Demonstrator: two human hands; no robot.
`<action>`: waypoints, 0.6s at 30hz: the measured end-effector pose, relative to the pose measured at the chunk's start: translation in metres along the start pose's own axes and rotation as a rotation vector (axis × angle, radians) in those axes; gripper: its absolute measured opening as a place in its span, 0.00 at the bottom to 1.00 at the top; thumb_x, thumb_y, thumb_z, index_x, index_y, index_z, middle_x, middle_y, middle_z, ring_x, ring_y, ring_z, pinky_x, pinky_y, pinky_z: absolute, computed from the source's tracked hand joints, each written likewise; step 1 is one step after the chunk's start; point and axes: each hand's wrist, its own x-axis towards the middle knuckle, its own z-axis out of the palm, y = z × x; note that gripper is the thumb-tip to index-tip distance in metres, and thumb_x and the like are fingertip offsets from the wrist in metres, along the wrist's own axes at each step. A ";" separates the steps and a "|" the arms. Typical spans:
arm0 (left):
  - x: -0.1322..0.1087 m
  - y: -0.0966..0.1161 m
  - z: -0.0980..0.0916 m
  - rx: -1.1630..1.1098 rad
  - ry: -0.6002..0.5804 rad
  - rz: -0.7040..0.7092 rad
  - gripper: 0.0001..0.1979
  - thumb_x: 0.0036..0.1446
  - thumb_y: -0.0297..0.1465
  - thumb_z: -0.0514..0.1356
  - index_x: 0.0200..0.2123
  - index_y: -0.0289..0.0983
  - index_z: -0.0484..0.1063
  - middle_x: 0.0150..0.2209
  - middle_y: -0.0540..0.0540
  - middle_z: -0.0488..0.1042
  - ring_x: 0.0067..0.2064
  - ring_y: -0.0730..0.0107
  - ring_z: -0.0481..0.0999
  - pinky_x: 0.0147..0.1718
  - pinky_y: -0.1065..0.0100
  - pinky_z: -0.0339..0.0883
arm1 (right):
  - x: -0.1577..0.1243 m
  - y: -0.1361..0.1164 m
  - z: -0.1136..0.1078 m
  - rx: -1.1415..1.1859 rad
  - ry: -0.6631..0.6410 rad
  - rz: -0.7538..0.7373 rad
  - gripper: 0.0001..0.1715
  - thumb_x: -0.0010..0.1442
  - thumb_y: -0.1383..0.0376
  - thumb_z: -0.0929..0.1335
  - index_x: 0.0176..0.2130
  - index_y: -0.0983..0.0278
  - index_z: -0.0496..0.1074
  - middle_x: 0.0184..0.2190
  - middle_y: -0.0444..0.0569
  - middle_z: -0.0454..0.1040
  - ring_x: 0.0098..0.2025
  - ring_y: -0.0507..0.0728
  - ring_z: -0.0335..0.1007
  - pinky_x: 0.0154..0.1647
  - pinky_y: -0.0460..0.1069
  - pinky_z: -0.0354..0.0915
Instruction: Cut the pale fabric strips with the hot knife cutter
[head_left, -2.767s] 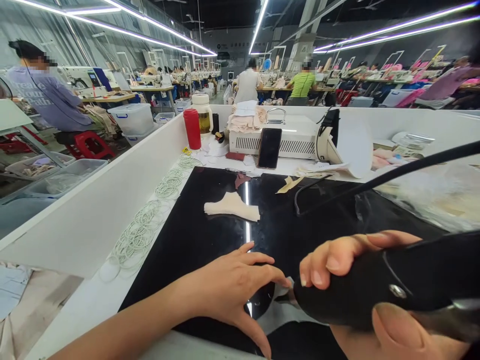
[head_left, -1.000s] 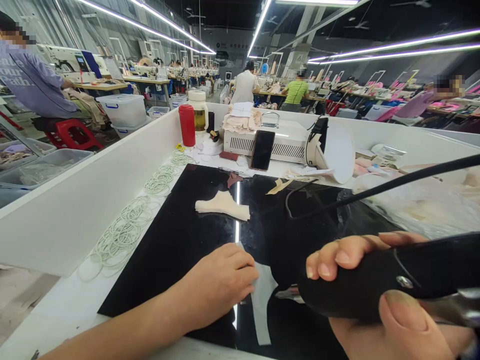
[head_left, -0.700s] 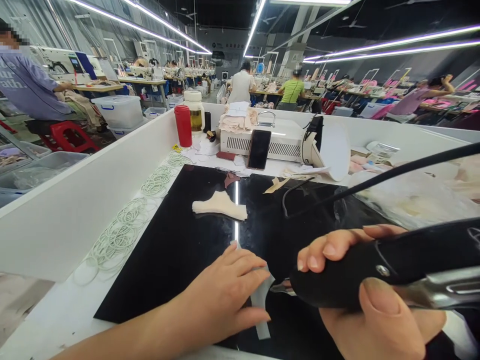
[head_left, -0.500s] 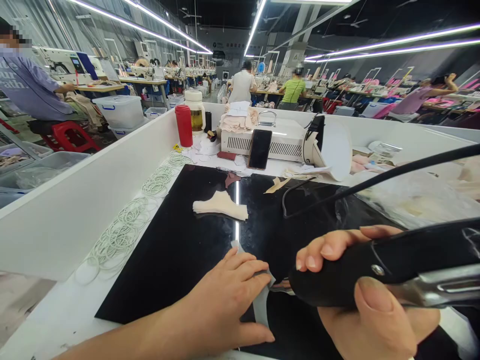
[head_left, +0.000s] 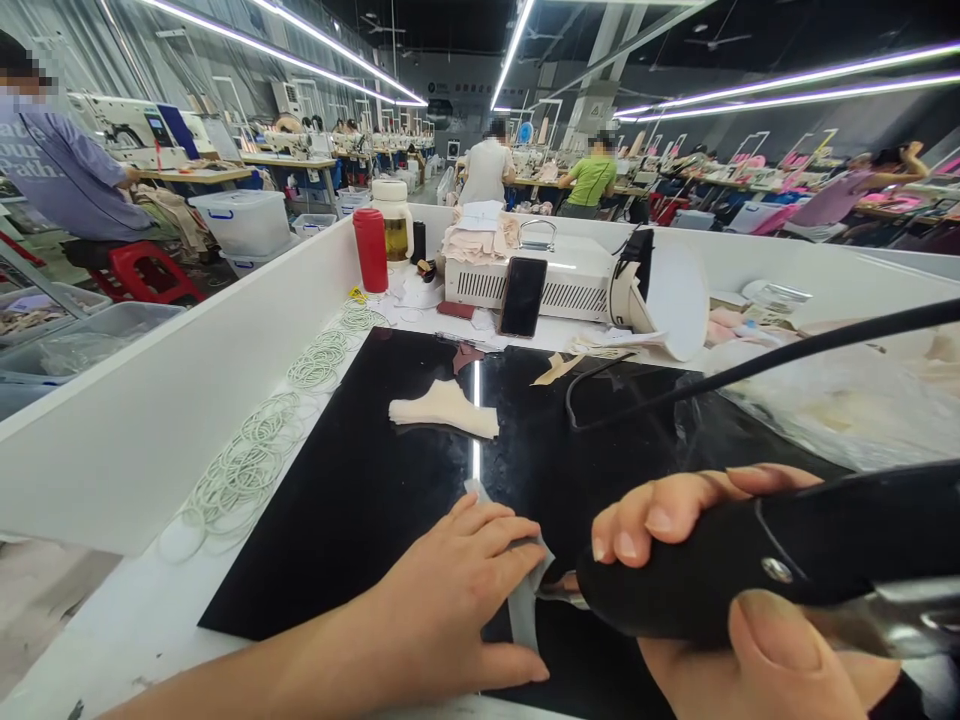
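Observation:
A small piece of grey fabric (head_left: 523,612) lies on the black board (head_left: 322,520). My left hand (head_left: 461,585) rests over it, fingers stretched out and thumb apart, pressing it down. In my right hand (head_left: 787,655) is a black corded hand tool (head_left: 675,585) with a metal lever along its side. Fingers wrap over its top and the thumb is underneath. Its metal tip touches or nearly touches the fabric's right edge beside my left fingertips; exact contact is hard to make out. Farther back sits a stack of cream fabric pieces (head_left: 444,410).
Pale green elastic loops (head_left: 247,455) line the left side. Behind the board stand a phone (head_left: 523,297), a white vented box (head_left: 570,285), a red cup (head_left: 370,250) and a jug (head_left: 392,225). The tool's black cable (head_left: 787,352) crosses the right side. People sit at sewing machines beyond.
The tool in my right hand has tilted slightly, its rear end now a little lower. My left hand stays on the grey fabric. The whole view has shifted slightly.

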 end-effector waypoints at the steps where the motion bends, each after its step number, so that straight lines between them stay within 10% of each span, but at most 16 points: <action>1: 0.000 0.000 0.000 0.001 0.004 0.002 0.37 0.56 0.45 0.72 0.64 0.39 0.67 0.66 0.41 0.68 0.68 0.49 0.64 0.70 0.39 0.48 | -0.001 0.000 -0.002 -0.003 -0.016 0.000 0.25 0.53 0.56 0.80 0.45 0.56 0.70 0.28 0.41 0.75 0.26 0.56 0.73 0.26 0.55 0.74; 18: -0.001 -0.002 0.002 0.015 0.018 0.029 0.37 0.56 0.47 0.71 0.64 0.37 0.68 0.66 0.39 0.68 0.67 0.49 0.64 0.71 0.41 0.47 | -0.020 -0.001 -0.002 0.019 0.054 0.009 0.22 0.54 0.52 0.78 0.46 0.51 0.73 0.26 0.40 0.70 0.21 0.54 0.66 0.20 0.50 0.68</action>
